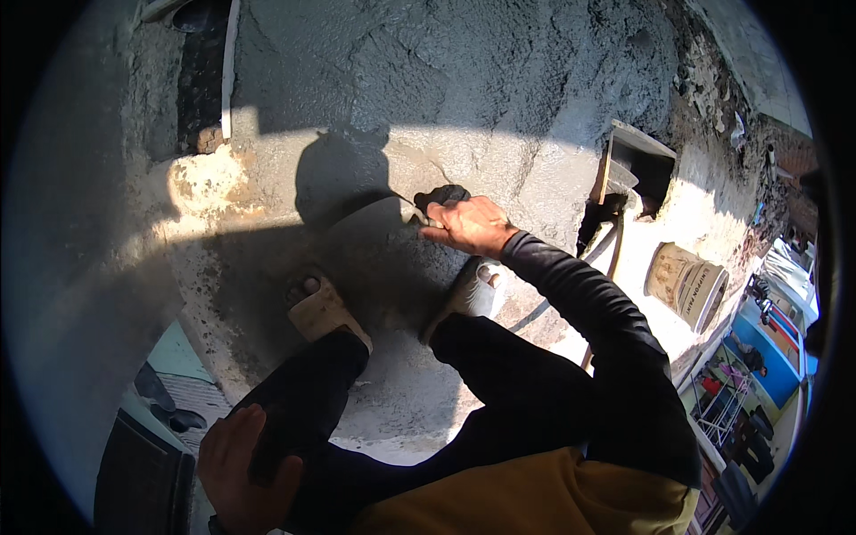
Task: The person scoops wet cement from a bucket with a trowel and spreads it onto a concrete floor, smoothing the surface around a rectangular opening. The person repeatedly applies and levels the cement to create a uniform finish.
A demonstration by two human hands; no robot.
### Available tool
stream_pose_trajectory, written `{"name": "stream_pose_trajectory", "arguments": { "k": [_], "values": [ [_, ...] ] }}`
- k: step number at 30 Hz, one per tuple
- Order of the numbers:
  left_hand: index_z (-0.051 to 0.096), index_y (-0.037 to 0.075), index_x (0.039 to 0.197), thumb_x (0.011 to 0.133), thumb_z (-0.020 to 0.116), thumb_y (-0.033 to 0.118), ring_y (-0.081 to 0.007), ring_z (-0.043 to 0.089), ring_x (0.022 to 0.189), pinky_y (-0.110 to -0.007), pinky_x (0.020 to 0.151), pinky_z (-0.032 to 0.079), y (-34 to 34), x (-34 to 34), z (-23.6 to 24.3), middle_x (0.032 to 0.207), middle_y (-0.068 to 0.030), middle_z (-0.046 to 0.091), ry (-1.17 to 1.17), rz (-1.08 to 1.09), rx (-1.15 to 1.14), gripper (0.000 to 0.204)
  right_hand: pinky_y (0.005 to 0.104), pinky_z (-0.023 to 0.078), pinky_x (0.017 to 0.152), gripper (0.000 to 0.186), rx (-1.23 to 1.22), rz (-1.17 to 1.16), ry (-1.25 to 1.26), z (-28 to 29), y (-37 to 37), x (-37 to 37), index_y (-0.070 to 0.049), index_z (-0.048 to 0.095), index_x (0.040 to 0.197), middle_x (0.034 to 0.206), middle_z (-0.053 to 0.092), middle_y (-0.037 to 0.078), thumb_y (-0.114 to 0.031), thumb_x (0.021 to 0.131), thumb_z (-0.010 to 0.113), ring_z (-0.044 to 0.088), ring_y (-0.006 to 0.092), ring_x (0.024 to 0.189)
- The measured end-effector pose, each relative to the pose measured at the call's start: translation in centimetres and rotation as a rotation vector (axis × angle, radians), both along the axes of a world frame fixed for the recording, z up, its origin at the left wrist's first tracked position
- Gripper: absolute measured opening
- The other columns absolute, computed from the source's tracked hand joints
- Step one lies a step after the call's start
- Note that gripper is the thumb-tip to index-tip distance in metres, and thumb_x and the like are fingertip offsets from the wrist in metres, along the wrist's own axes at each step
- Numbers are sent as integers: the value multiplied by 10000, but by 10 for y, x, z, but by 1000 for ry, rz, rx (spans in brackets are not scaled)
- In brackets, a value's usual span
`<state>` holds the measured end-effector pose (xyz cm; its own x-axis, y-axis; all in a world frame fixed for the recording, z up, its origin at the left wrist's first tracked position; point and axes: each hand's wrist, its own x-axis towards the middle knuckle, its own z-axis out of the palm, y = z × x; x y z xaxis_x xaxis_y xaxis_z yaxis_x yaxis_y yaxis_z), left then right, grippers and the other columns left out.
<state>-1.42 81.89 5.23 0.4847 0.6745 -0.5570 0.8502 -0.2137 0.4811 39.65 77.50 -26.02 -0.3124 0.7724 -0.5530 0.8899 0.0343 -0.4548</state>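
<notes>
Trowel (413, 214) is just ahead of the 2 sandalled feet (323, 314), at the grey cement (464, 80); its working end is lost in shadow, so I can't tell if it touches. Right hand (471, 223) grasps it; left hand (242, 473) is loose by the left thigh (303, 392), nothing visible in it. Risks I see: a shifted foot could dent soft cement; a wide rightward stroke could catch the pit edge (610, 160). Bucket (670, 275): dark print on a pale label (700, 294).
</notes>
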Motion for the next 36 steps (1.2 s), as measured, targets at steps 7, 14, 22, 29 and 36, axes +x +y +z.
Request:
{"name": "stream_pose_trajectory", "arguments": {
  "k": [7, 14, 22, 29, 36],
  "values": [
    [702, -3, 1306, 927, 762, 223, -448, 658, 1144, -502, 1053, 488, -6, 30, -9, 1256, -216, 715, 48, -56, 233, 445, 500, 579, 698, 581, 115, -349, -340, -12, -17, 126, -94, 650, 1060, 787, 722, 175, -652, 1038, 487, 738, 401, 778],
    [685, -34, 1311, 958, 749, 205, -464, 645, 1100, -492, 1009, 494, -17, 64, -10, 1169, -279, 691, -10, 39, 238, 431, 499, 543, 627, 612, 203, -199, -264, 25, -72, 170, -100, 645, 976, 651, 655, 162, -686, 1028, 472, 705, 385, 665],
    [692, -27, 1310, 958, 762, 204, -449, 643, 1120, -485, 1046, 476, -36, 82, -3, 1207, -257, 700, 47, -11, 287, 427, 490, 602, 724, 533, 175, -327, -398, -15, -96, 185, -113, 647, 1085, 849, 743, 184, -618, 1045, 482, 753, 395, 819],
    [706, -19, 1301, 946, 777, 192, -435, 645, 1152, -470, 1081, 458, -44, 91, -4, 1252, -250, 708, 35, 59, 279, 418, 471, 568, 626, 549, 238, -169, -319, 25, -135, 216, -135, 643, 1023, 782, 720, 153, -656, 1040, 469, 735, 337, 721],
    [645, -7, 1396, 935, 776, 190, -386, 623, 1257, -434, 1120, 442, -23, 98, -1, 1344, -227, 680, 71, -25, 38, 518, 463, 593, 662, 555, 172, -350, -519, -7, -156, 239, -132, 664, 1079, 879, 748, 170, -657, 1026, 494, 755, 343, 778]
  ]
}}
